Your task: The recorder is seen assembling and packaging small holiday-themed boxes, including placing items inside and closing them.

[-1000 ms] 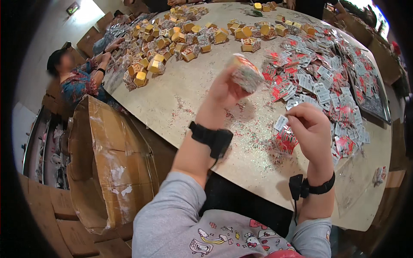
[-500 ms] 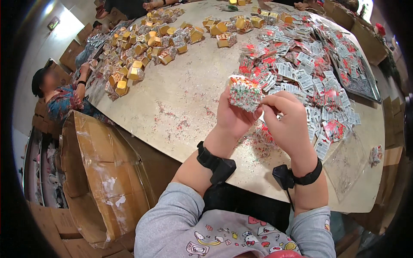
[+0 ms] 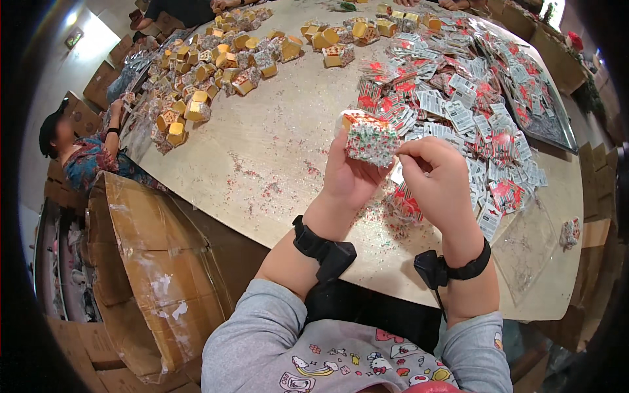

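Rn block [image 3: 373, 142] sits in L grip [image 3: 348, 178] (R grip [image 3: 440, 175] alongside).

From the middle of the view, a large open carton [image 3: 167, 259] with whitish scuffs lies toward eight o'clock, more brown boxes [image 3: 82, 344] beyond it near the rim. Toward nine, a co-worker [image 3: 95, 157] wears a dark cap [image 3: 50, 135] and a patterned shirt. At ten, a small framed sign [image 3: 74, 37] hangs on the pale wall [image 3: 49, 75]. At two, a red flower [image 3: 574, 41] shows above dark greenery [image 3: 591, 95]; brown cardboard [image 3: 595, 178] stands at three
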The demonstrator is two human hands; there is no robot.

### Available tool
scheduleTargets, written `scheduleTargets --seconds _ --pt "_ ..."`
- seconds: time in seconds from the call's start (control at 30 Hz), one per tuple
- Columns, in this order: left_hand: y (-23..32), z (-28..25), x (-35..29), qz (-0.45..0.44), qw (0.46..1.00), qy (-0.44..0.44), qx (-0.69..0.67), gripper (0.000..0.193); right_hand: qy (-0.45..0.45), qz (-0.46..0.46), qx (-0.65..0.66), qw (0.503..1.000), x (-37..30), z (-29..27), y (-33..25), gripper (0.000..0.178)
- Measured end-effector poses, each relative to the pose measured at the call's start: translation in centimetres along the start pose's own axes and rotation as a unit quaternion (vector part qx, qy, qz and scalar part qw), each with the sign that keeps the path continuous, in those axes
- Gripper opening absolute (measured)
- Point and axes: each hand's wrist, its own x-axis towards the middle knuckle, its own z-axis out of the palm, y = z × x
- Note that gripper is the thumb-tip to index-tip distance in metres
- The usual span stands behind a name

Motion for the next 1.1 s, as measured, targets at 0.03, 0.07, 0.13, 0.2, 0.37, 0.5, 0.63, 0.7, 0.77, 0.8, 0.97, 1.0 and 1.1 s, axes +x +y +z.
scheduleTargets --seconds 0.03,0.07,0.13,0.2,0.37,0.5,0.63,0.7,0.77,0.8,0.97,1.0,1.1 --pt "-0.1 0.3 -0.1 0.015 1.000 0.016 0.010 0.050 0.000 0.003 -0.001 1.000 0.0 0.1 0.2 0.011" --pt "0.0 0.2 -0.1 0.014 1.000 0.018 0.015 0.050 0.003 0.007 0.008 1.000 -0.1 0.2 0.4 0.011" --pt "0.3 0.2 -0.1 0.014 0.999 0.021 0.026 0.050 0.011 0.014 0.026 1.000 0.0 0.3 0.6 0.011" --pt "0.5 -0.4 0.1 -0.005 1.000 0.008 0.008 0.050 0.012 0.035 0.067 0.997 0.0 0.2 0.7 0.011" --pt "0.6 -0.3 0.1 -0.006 1.000 0.005 0.004 0.051 -0.001 0.037 0.065 0.997 0.1 -0.1 0.4 0.010" --pt "0.7 -0.7 0.2 -0.008 1.000 -0.024 -0.014 0.053 0.012 0.042 0.070 0.997 0.1 0.4 0.7 0.010" --pt "0.8 -0.7 0.1 -0.005 1.000 -0.023 -0.015 0.052 0.012 0.040 0.071 0.997 0.1 0.4 0.7 0.010" --pt "0.7 -0.8 0.1 -0.002 1.000 -0.016 -0.017 0.052 0.017 0.043 0.079 0.996 0.1 0.4 0.9 0.010" --pt "0.7 -0.8 0.2 -0.003 1.000 -0.011 -0.014 0.051 0.020 0.043 0.085 0.995 0.0 0.4 0.9 0.010" --pt "0.7 -0.8 0.2 -0.005 1.000 -0.008 -0.010 0.051 0.020 0.041 0.089 0.995 0.0 0.4 0.9 0.010" --pt "0.7 -0.3 0.0 0.007 1.000 0.008 0.016 0.052 0.022 0.040 0.086 0.995 0.1 0.5 1.0 0.010" --pt "0.7 -0.4 0.0 0.017 0.999 0.009 0.028 0.052 0.022 0.037 0.080 0.996 0.1 0.5 0.9 0.010" --pt "0.9 -0.6 0.1 0.036 0.998 0.003 0.058 0.052 0.020 0.037 0.072 0.997 0.0 0.5 0.8 0.011"
